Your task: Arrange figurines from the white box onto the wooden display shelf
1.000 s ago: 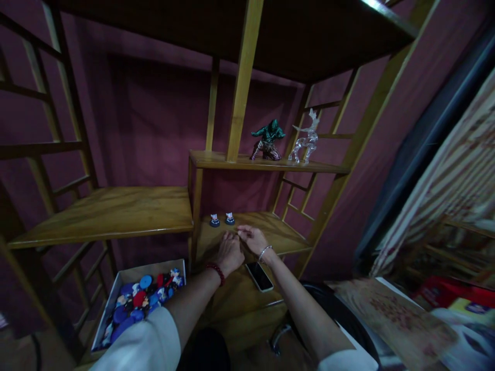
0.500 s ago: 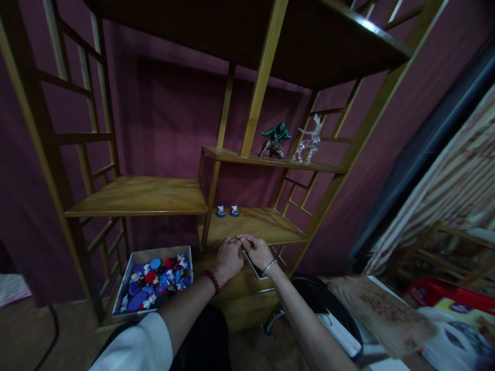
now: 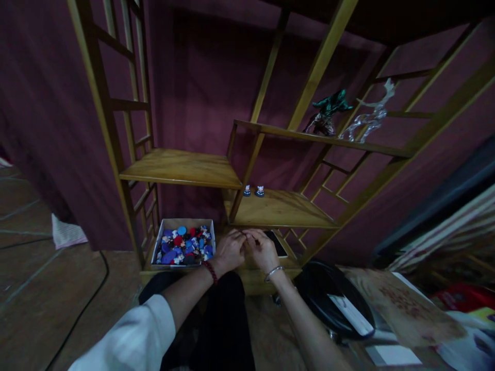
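My left hand (image 3: pixel 231 251) and my right hand (image 3: pixel 263 251) meet at the fingertips in front of the low right shelf (image 3: pixel 284 208). The fingers of both are pinched on something too small to make out. A dark flat phone-like object (image 3: pixel 276 243) with a pale rim lies just behind my right hand. Left of my left hand, an open box (image 3: pixel 155 252) holds several small blue, red and white figures (image 3: pixel 185 245). Two small figurines on dark bases, one (image 3: pixel 247 191) left of the other (image 3: pixel 260 191), stand upright on the low right shelf.
On the upper right shelf (image 3: pixel 294 135) stand a green and brown figure (image 3: pixel 328 114) and a clear deer figure (image 3: pixel 369 119). A wooden shelf (image 3: pixel 185 167) is above the box. A black stool seat (image 3: pixel 328 293) and a brown bag (image 3: pixel 402 304) are at the lower right.
The view has swung down and left, so the shelves sit farther right. My hands have moved off the phone-like object, which now shows more fully. They remain together at the fingertips.
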